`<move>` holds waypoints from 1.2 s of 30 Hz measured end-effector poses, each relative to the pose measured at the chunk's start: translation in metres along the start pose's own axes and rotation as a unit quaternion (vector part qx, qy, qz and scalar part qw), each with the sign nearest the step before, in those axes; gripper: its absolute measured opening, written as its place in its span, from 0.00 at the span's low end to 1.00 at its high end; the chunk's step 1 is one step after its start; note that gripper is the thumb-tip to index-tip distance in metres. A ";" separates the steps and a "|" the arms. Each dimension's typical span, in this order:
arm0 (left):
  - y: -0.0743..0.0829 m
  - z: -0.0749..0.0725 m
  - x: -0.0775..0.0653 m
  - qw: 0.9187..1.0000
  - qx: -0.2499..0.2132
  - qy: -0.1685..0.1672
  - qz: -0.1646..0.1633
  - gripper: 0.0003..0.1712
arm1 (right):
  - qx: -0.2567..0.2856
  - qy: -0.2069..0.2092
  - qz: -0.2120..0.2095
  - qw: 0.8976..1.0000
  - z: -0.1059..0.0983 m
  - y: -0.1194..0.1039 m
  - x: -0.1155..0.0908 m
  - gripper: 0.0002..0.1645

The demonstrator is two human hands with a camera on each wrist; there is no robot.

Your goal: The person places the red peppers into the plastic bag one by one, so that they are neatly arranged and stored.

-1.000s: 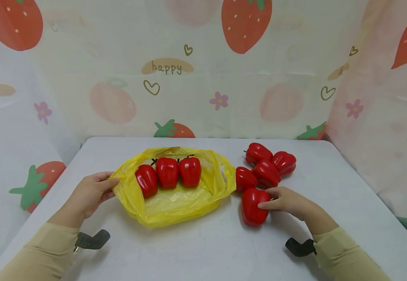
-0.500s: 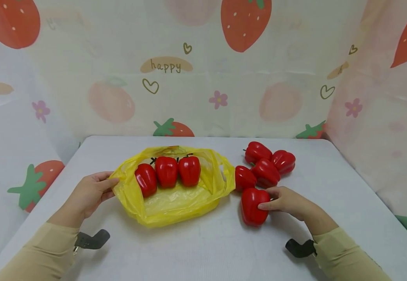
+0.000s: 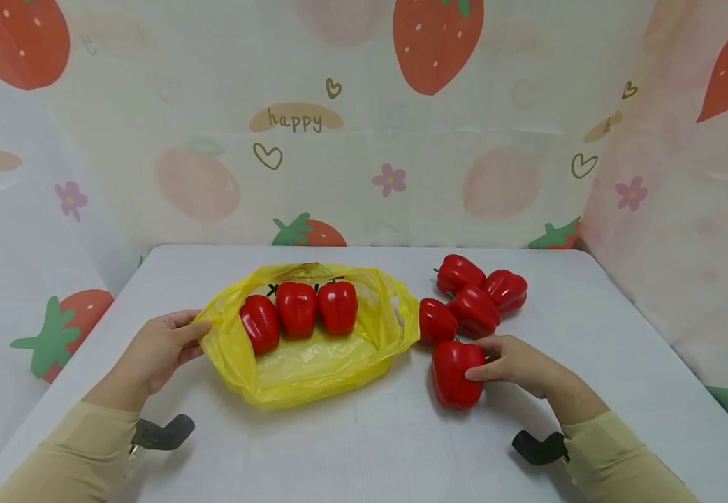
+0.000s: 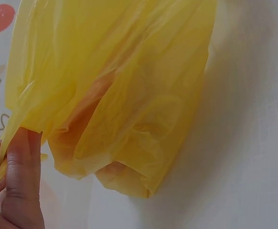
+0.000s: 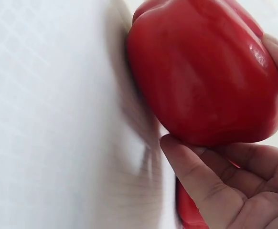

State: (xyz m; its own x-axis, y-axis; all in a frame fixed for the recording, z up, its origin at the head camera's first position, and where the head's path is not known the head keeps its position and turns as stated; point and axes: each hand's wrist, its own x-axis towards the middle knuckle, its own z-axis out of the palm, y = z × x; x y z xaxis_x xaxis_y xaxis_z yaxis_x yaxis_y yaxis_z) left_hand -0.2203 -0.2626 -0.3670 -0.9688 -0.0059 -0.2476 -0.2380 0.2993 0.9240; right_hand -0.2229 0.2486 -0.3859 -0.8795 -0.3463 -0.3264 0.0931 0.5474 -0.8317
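A yellow plastic bag [image 3: 320, 381] lies with its mouth spread wide toward me, several red bell peppers counted out as three in a row inside, among them the middle bell pepper [image 3: 297, 309]. My left hand [image 3: 159, 353] pinches the bag's left rim between thumb and fingers; in the left wrist view the thin yellow film [image 4: 115, 95] hangs from those fingers [image 4: 22, 176]. On the right, my right hand [image 3: 518, 367] holds another red bell pepper [image 3: 455, 377], thumb on its near side. The right wrist view has this pepper [image 5: 206, 71] large, with fingers [image 5: 201, 183] along its side.
Several more red bell peppers [image 3: 474, 309] lie in a cluster behind my right hand, one of them against the bag's right edge. All of it rests on a white table [image 3: 339, 461]. A strawberry-print curtain [image 3: 364, 140] stands behind and at both sides.
The held pepper has shifted very slightly toward me and to the right with my right hand. My left hand keeps its pinch on the bag, and the other peppers stay put.
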 end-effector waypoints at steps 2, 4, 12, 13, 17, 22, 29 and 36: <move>0.000 0.000 0.000 1.000 -0.001 -0.001 -0.001 0.35 | -0.002 0.002 -0.006 1.000 -0.003 0.000 -0.002 0.33; 0.000 0.000 0.000 1.000 -0.001 -0.002 0.000 0.35 | -0.001 0.003 -0.012 1.000 -0.006 -0.001 -0.004 0.31; -0.002 0.000 0.001 1.000 -0.001 -0.002 0.007 0.36 | 0.002 0.023 -0.027 0.999 -0.025 -0.012 -0.014 0.33; -0.003 0.000 0.002 1.000 0.000 -0.002 0.008 0.36 | 0.002 0.025 -0.031 0.999 -0.027 -0.013 -0.015 0.34; -0.002 0.000 0.001 1.000 0.000 -0.003 0.008 0.36 | -0.001 0.036 -0.045 0.998 -0.038 -0.021 -0.017 0.35; -0.002 0.001 0.001 1.000 0.000 -0.003 0.007 0.35 | -0.017 0.050 -0.047 0.998 -0.048 -0.030 -0.017 0.37; -0.001 0.002 0.002 1.000 0.002 -0.002 0.010 0.35 | -0.030 0.058 -0.066 0.996 -0.055 -0.050 -0.011 0.35; -0.001 0.002 0.002 1.000 0.001 -0.002 0.008 0.35 | -0.049 0.053 -0.077 0.994 -0.056 -0.075 0.000 0.33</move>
State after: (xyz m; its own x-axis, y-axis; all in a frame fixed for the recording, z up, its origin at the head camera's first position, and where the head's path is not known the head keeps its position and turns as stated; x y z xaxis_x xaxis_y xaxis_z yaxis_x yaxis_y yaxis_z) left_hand -0.2223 -0.2605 -0.3689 -0.9720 0.0032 -0.2348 -0.2229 0.3017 0.9270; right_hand -0.2562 0.2505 -0.2979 -0.9245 -0.3526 -0.1447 -0.0884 0.5678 -0.8184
